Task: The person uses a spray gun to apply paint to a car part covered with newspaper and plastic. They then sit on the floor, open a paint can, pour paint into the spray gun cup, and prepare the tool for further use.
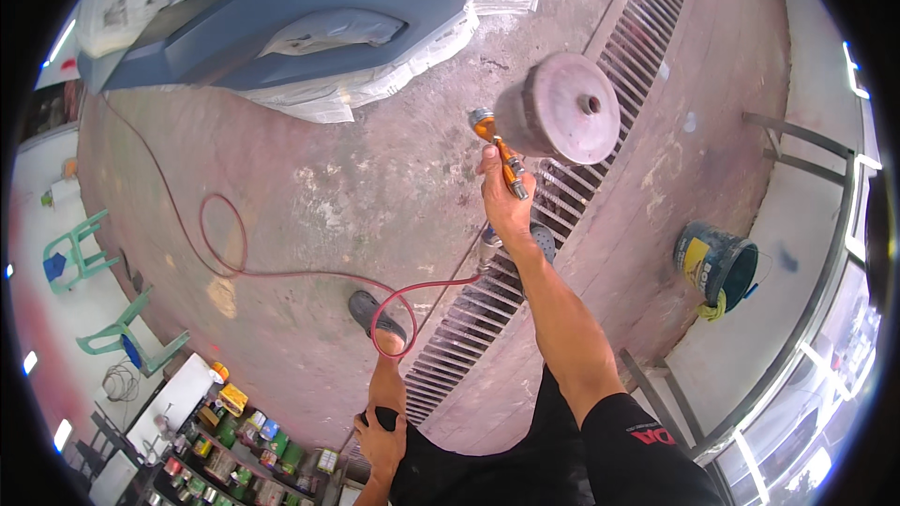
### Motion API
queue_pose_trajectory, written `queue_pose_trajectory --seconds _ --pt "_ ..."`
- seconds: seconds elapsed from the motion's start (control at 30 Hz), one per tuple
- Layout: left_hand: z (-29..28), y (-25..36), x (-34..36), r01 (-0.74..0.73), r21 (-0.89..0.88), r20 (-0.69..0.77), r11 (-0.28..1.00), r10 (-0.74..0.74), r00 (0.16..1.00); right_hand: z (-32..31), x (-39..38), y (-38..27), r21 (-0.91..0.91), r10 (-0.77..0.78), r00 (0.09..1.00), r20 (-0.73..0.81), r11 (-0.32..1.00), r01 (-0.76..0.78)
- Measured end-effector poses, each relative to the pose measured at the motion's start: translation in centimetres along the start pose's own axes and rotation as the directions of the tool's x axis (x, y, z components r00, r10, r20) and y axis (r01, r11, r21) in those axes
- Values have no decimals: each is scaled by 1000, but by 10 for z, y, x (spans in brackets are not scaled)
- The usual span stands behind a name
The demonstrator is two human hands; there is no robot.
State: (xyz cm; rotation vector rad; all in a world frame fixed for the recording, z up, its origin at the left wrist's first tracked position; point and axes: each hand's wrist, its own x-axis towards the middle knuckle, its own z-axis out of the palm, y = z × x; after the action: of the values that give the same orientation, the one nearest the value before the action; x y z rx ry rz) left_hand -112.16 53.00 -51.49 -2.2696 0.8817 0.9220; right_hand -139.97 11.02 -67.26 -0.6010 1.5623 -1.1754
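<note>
At the far left we see a pale wall [36, 215] with a reddish stain and, in front of it, two green plastic chairs [86, 258], each with something blue on it. Lower left, paint cans and tins [246, 440] crowd together, many with green or yellow sides. Upper left to upper middle, a blue-grey car panel [328, 52] with a smooth, matt-looking face is edged with whitish masking sheets [323, 105]. Below it we have a worn concrete floor [309, 187], pinkish grey, blotched with paler patches, and a thin red hose [309, 274] loops across it. At lower middle our left hand [380, 442] rests over a knee with its fingers spread, holding no object; a dark clog [364, 311] stands on the concrete. A slatted drain grate [450, 356] runs diagonally up to the upper right. Right of centre, our right hand [509, 204] grips an orange spray gun [507, 164], its grey lidded cup [574, 111] above the grate in our view. Further right we find a dark bucket [692, 255], tilted in view, a yellow cloth [713, 307] at its rim, and grey metal supports [806, 136] near bright panes [834, 365].
</note>
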Motion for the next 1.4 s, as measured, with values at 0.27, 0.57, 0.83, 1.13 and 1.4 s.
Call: queue_pose_trajectory --seconds 0.27,0.57,0.83,1.13,1.4 --pt "60 44 -18 -568 61 -145 821 570 809 -74 75 21 -73 6 960 279 997 15" --pt "63 388 -140 -886 -407 -10 220 969 245 -145 177 -93 -81 203 944 258 979 -189" --pt "79 438 -142 -913 -262 96 311 950 296 -180 232 -191 50 362 874 323 916 -398" --pt "75 405 -184 -952 -81 91 294 954 287 -244 176 -396 328 108 937 333 918 -222" --pt "8 529 -251 -970 -242 -81 32 995 54 -315 158 -445 276 -9 926 377 956 -103"
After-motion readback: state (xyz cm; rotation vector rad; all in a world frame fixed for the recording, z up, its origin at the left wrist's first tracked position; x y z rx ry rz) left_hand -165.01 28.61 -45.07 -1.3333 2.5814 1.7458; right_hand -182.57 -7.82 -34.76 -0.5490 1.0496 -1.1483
